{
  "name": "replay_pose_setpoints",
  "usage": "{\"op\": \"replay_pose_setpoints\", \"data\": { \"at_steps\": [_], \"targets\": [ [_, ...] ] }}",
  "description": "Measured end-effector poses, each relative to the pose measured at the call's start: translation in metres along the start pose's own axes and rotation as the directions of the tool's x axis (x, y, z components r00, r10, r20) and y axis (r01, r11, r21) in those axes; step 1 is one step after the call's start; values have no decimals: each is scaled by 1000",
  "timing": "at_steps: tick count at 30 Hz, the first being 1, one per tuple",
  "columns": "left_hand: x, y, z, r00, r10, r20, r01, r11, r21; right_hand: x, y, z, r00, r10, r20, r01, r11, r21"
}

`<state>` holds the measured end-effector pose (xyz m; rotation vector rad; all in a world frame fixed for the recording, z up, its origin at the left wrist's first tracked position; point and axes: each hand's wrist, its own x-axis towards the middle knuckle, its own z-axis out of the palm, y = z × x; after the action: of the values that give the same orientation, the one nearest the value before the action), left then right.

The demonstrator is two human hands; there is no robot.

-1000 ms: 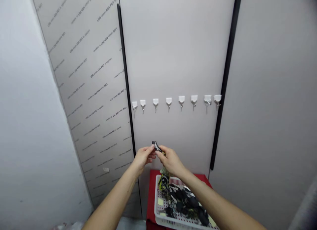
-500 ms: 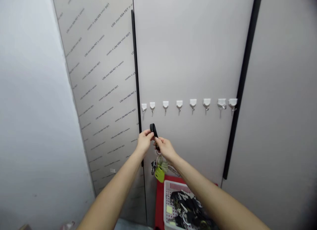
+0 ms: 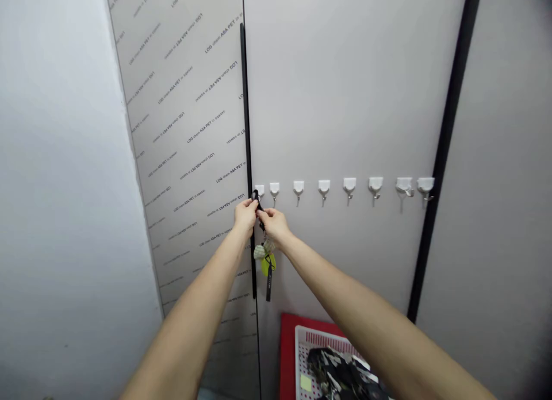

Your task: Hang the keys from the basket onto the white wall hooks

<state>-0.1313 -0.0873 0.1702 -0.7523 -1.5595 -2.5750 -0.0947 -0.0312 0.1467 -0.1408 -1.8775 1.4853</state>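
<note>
Both hands are closed on the black strap (image 3: 256, 195) of a keychain, up against the leftmost white wall hook (image 3: 260, 189). My left hand (image 3: 245, 214) pinches the strap's upper loop from the left. Slightly lower and to the right, my right hand (image 3: 275, 223) grips it near its lower end. Below the fingers dangle a yellow-green tag (image 3: 268, 266), a pale fluffy charm (image 3: 259, 252) and a narrow black tag with lettering (image 3: 269, 282). Whether the loop is over the hook's metal prong cannot be made out, as fingers and strap cover it.
Several more white hooks (image 3: 324, 186) run in a row to the right across the pale cabinet door. Long black handles (image 3: 247, 118) border that door. Low down, a white basket (image 3: 301, 354) of dark keychain-like items stands on a red surface (image 3: 288, 337).
Both hands have risen and moved slightly left, carrying the strap from below the hooks up to the leftmost one. The hanging charms came along, and the view has shifted a little.
</note>
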Motion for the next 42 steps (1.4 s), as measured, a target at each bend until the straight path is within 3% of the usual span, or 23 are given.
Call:
{"op": "replay_pose_setpoints", "data": {
  "at_steps": [6, 11, 15, 19, 22, 26, 29, 31, 34, 36, 38, 42],
  "targets": [
    [4, -8, -1, 999, -13, -33, 17, 994, 110, -3, 14, -3, 999, 14, -36, -16, 998, -62],
    [8, 0, 1, 991, 17, -136, 9, 982, 188, 0, 4, -4, 1000, 16, -13, -17, 997, -71],
    [15, 1, -3, 986, 0, -168, 64, 925, 375, 3, 1, -2, 997, 75, -5, -75, 987, -139],
    [22, -9, -10, 992, 23, -123, 45, 852, 522, 3, 12, -2, 988, 149, 38, -138, 968, -212],
    [20, -18, -14, 997, 57, -61, -8, 793, 610, 4, 21, -5, 990, 129, 63, -111, 965, -238],
    [-4, -29, -21, 995, 90, -47, -46, 812, 582, -4, 27, -21, 996, 71, 57, -56, 972, -227],
    [-33, -43, -28, 991, 117, -61, -70, 857, 510, -24, 40, -50, 989, 86, 124, -56, 973, -223],
    [-56, -58, -32, 994, 101, -41, -71, 885, 459, -48, 56, -76, 961, 161, 225, -96, 957, -272],
    [-100, -92, -36, 996, -20, 86, -22, 886, 464, -95, 91, -114, 891, 285, 354, -122, 900, -418],
    [-131, -118, -36, 967, -157, 202, 18, 830, 558, -126, 117, -135, 863, 329, 383, -84, 842, -533],
    [-158, -142, -34, 910, -275, 312, -11, 734, 679, -151, 140, -149, 844, 356, 400, -9, 756, -654],
    [-193, -169, -28, 732, -402, 550, -384, 423, 821, -182, 163, -161, 867, 285, 408, 163, 612, -774]
  ]
}}
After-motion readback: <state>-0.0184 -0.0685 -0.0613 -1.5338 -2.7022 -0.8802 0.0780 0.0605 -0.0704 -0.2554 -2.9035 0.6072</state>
